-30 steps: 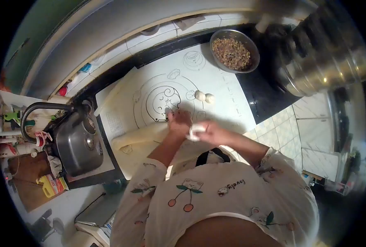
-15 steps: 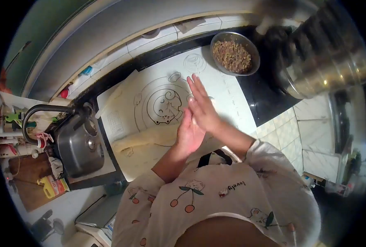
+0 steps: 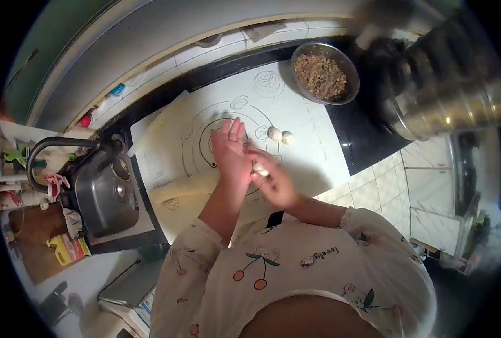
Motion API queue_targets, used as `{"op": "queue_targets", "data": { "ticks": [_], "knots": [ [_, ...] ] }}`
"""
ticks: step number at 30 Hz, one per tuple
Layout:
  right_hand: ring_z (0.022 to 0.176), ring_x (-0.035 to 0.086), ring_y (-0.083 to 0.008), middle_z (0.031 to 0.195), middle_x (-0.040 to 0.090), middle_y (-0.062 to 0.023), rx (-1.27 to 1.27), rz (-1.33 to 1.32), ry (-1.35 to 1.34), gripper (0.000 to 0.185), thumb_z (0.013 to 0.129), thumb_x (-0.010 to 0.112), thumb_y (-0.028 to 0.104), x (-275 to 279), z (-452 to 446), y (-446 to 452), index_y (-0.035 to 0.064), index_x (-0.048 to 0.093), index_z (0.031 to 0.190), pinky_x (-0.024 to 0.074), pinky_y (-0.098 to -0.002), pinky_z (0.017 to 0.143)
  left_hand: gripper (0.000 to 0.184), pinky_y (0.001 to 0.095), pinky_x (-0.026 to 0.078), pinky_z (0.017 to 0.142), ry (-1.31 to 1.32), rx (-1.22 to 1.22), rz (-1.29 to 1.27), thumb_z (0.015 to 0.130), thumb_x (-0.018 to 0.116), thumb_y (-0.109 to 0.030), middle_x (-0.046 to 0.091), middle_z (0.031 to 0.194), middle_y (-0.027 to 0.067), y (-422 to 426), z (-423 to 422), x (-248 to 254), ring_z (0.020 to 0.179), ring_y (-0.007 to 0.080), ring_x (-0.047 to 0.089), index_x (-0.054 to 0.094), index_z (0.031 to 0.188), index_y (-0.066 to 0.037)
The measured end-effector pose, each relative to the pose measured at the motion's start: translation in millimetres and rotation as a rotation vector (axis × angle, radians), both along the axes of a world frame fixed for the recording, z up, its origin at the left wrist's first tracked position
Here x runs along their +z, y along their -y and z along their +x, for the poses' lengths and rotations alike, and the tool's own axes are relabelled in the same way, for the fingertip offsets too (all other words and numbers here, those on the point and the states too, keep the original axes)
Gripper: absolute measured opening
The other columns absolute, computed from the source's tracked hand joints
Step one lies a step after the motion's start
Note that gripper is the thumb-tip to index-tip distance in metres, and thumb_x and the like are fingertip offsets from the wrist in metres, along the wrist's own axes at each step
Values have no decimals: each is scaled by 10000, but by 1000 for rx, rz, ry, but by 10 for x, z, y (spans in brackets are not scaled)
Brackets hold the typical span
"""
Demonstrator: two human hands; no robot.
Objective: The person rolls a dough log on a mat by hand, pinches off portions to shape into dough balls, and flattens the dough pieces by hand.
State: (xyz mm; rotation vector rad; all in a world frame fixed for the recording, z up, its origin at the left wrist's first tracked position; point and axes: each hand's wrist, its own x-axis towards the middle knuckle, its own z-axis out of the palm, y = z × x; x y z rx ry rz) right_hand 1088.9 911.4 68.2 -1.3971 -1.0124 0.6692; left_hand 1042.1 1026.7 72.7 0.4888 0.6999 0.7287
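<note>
My left hand is palm up over the printed white mat, its fingers stretched out. Against its palm edge, my right hand has its fingers curled round a small white dough piece. Two pale dough balls, one at the left and one at the right, sit side by side on the mat beyond my right hand. Along the mat's near edge lies a long, pale roll, partly hidden by my left forearm.
A metal bowl of chopped filling stands at the back right. Beside it rises a tall metal steamer. At the left are a steel sink with a black faucet and a yellow bottle.
The pressed-together palms have come apart. My left hand has moved left and turned palm up, while my right hand has come down and closed round the dough piece.
</note>
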Motion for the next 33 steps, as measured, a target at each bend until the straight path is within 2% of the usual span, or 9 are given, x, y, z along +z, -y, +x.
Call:
{"op": "queue_targets", "data": {
  "ticks": [1, 2, 5, 6, 8, 9, 13, 22, 33],
  "knots": [
    [1167, 479, -276, 1253, 487, -188, 34, -61, -51, 413, 894, 552, 164, -106, 64, 46, 4, 463, 1264, 371, -347, 973, 734, 435, 159, 1083, -125, 88, 126, 899, 336, -600, 357, 1390, 96, -30, 40, -108, 1286, 243, 308, 261, 1400, -69],
    [1134, 492, -254, 1223, 509, -169, -60, -145, -186, 409, 876, 586, 154, -206, 171, 69, 2, 484, 1242, 380, -334, 958, 595, 441, 190, 1078, -211, 84, 302, 891, 505, -417, 436, 1323, 126, 20, -29, -166, 1260, 268, 370, 365, 1333, -44],
    [1122, 488, -201, 1211, 525, -147, -244, -198, -108, 378, 864, 616, 165, -735, 604, 180, 7, 527, 1196, 389, -314, 942, 593, 448, 284, 1010, -757, -361, 1496, 769, 681, -300, 513, 1213, 133, 142, -431, -282, 1131, 263, 476, 449, 1252, -45],
    [1129, 499, -244, 1229, 517, -156, -225, -228, -170, 419, 828, 646, 167, -791, 654, 206, 9, 527, 1198, 395, -323, 943, 582, 442, 286, 1006, -894, -462, 1595, 735, 706, -283, 519, 1200, 127, 192, -530, -365, 1127, 260, 479, 473, 1219, -58],
    [1118, 510, -297, 1236, 513, -155, -196, -271, 420, 462, 789, 668, 166, -662, 641, 259, 4, 525, 1197, 407, -353, 941, 564, 429, 290, 1000, -1181, -668, 1767, 667, 755, -247, 531, 1174, 114, 284, -703, -576, 1120, 253, 485, 521, 1153, -83],
    [1113, 515, -324, 1239, 511, -154, -177, -280, 719, 483, 769, 679, 166, -612, 633, 248, 1, 524, 1196, 413, -368, 940, 544, 430, 298, 992, -1181, -673, 1741, 660, 752, -258, 544, 1142, 104, 262, -727, -670, 1105, 251, 494, 534, 1127, -86],
    [1051, 552, -322, 1145, 568, -161, 89, -326, 533, 441, 714, 692, 179, -642, 260, 128, 14, 570, 1105, 463, -390, 878, 485, 444, 315, 972, -1117, -582, 1831, 654, 738, -283, 579, 1029, 72, 211, -779, -1001, 1036, 248, 528, 561, 1062, -91],
    [901, 610, -331, 935, 631, -200, 497, -803, 726, 286, 765, 621, 209, -542, 7, -82, 23, 612, 983, 491, -411, 776, 357, 512, 369, 889, -1025, -366, 2051, 740, 667, -263, 589, 922, 109, 267, -781, -1076, 871, 282, 560, 576, 1024, -67],
    [870, 624, -288, 950, 649, -133, 398, -792, 611, 283, 825, 537, 301, -750, -25, -138, 76, 616, 978, 485, -405, 749, 281, 501, 378, 801, -675, -549, 2116, 823, 579, -265, 607, 921, 82, 145, -771, -1241, 796, 277, 563, 594, 1039, -86]
  ]
}}
